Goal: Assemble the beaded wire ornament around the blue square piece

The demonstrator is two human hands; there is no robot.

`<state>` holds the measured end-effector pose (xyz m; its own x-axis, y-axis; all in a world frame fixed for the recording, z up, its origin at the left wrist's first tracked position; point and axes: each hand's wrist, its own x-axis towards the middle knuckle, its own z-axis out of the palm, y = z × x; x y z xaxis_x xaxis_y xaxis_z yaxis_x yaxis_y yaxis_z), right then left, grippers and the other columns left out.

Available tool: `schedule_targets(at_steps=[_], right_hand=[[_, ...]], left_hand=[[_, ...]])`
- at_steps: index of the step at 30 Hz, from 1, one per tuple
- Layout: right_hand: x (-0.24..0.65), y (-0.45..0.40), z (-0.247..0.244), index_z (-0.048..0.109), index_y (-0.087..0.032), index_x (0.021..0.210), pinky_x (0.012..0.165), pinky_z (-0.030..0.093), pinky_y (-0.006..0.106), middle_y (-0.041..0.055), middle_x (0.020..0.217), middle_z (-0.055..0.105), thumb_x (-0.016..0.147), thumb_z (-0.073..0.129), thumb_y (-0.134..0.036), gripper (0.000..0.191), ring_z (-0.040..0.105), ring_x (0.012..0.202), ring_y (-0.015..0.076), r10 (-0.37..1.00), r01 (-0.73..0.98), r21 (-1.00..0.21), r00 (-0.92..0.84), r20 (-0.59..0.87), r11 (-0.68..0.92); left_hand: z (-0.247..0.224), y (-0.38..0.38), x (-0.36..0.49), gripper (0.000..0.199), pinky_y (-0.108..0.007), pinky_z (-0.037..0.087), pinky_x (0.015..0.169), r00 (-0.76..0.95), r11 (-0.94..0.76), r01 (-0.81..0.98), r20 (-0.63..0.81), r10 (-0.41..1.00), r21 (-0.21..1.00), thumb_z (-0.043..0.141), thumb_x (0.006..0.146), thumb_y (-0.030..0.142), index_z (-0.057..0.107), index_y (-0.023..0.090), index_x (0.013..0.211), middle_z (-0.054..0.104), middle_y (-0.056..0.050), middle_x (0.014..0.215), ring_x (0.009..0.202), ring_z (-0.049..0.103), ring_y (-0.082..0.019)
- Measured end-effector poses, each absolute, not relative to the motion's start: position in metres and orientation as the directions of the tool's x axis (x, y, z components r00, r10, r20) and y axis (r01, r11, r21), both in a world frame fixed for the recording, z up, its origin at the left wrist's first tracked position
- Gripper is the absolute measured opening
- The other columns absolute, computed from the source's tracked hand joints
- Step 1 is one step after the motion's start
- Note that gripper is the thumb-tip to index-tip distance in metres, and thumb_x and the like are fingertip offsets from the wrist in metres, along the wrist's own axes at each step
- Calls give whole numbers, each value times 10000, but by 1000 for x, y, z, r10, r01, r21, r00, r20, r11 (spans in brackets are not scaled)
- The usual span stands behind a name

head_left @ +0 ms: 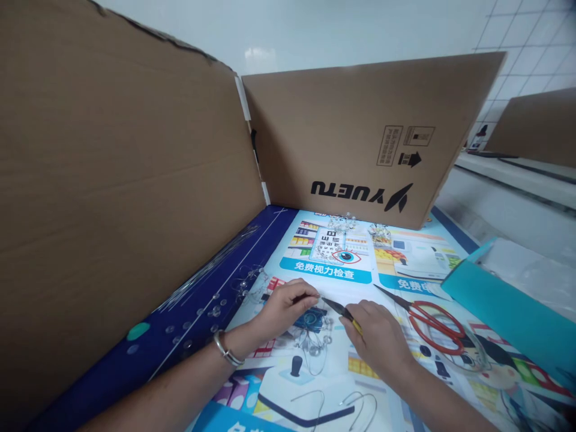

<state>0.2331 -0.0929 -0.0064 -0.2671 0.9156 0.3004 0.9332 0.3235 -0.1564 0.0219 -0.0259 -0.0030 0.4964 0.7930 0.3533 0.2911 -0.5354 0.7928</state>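
Observation:
My left hand (290, 306) pinches the upper end of a wire piece with clear beads (314, 345), which hangs below the fingertips over the printed mat. My right hand (378, 336) is closed around pliers (344, 312) with a yellow and black handle. The tips of the pliers point left and lie close beside my left fingertips; whether they touch the wire is too small to tell. Scissors with red handles (434, 327) lie just right of my right hand. Several bent wires (360, 408) rest on the mat below.
Cardboard panels stand at the left (126, 150) and back (360, 132). Loose clear beads (216, 311), a green disc (138, 331) and straight wires (198, 279) lie on the left. Beaded wire clusters (342, 223) lie at the back. A teal box (508, 312) is at the right.

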Motion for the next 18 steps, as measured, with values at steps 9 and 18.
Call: schedule_targets(at_steps=[9, 18], right_hand=[[242, -95, 12, 567, -219, 836, 647, 338, 275, 42, 791, 575, 861, 401, -350, 213, 529, 751, 179, 954, 946, -175, -245, 170, 274], [247, -99, 27, 591, -217, 725, 561, 323, 257, 36, 702, 586, 819, 463, -389, 234, 557, 674, 172, 961, 947, -164, -274, 40, 276]], left_hand=[[-3, -29, 23, 145, -244, 410, 674, 451, -532, 286, 378, 809, 797, 503, 833, 242, 596, 159, 758, 567, -17, 744, 717, 519, -125], [1, -31, 24, 142, -246, 407, 677, 431, -501, 298, 354, 830, 813, 490, 829, 237, 587, 166, 753, 562, -11, 738, 717, 515, -129]])
